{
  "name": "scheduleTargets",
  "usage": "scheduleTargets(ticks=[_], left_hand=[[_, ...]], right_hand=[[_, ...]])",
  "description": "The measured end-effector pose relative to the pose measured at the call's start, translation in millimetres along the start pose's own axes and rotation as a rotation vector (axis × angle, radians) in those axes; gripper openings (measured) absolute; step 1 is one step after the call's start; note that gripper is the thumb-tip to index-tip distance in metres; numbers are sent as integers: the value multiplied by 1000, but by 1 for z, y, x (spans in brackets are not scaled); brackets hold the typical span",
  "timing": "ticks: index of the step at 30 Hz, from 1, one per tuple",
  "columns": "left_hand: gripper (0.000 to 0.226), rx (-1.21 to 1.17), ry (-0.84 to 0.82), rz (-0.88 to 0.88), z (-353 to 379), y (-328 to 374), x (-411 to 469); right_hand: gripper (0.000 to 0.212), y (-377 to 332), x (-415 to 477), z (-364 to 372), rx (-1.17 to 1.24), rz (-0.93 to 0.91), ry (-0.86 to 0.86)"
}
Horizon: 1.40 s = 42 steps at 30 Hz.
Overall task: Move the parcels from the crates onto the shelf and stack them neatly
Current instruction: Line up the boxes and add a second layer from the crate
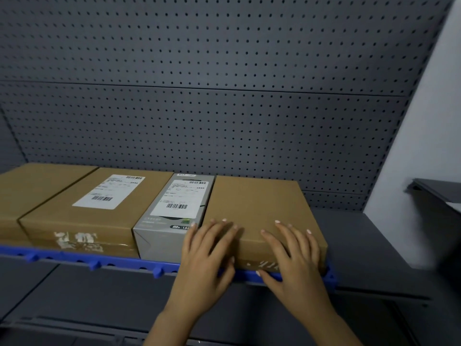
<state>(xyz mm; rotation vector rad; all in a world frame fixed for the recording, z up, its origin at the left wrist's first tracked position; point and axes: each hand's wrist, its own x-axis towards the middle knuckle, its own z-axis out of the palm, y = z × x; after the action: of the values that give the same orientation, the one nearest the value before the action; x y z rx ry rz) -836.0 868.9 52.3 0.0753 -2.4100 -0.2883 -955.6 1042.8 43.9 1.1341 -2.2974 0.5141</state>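
A plain brown parcel (259,206) lies flat at the right end of a row on the shelf (361,248). My left hand (207,250) rests on its near left corner with fingers spread flat. My right hand (294,253) lies flat on its near right part, thumb down over the front face. Left of it stands a grey printed box (172,213) with a white label. Further left sit a labelled brown parcel (94,208) and another brown parcel (32,188), all touching side by side.
A blue plastic strip (99,262) runs along the shelf's front edge under the parcels. A grey pegboard (224,96) backs the shelf. Bare shelf surface lies right of the row. A dark object (439,193) juts from the white wall at the right.
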Motion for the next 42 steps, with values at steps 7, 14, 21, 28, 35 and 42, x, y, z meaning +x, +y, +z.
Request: scheduleTargets(ticks=[7,14,21,28,35,42], left_hand=[[67,119,6,-114,-33,-43,3],[85,170,-150,-138,-38,-66,-2],[83,116,-160,-139,-36,-68,-3],[84,134,-164,-129,-33,-68,-4],[84,142,-167,-128,-33,-64,-5],[84,118,-162,-120,-32,-60,-4]], right_hand=[[80,-15,11,3,2,-51,-29],[79,-31,15,9,-15,-29,-70],[80,-35,16,10,-19,-7,-59],[79,-37,14,9,7,15,-54],[74,-31,13,10,45,-1,-61],[73,-27,13,7,61,4,-59]])
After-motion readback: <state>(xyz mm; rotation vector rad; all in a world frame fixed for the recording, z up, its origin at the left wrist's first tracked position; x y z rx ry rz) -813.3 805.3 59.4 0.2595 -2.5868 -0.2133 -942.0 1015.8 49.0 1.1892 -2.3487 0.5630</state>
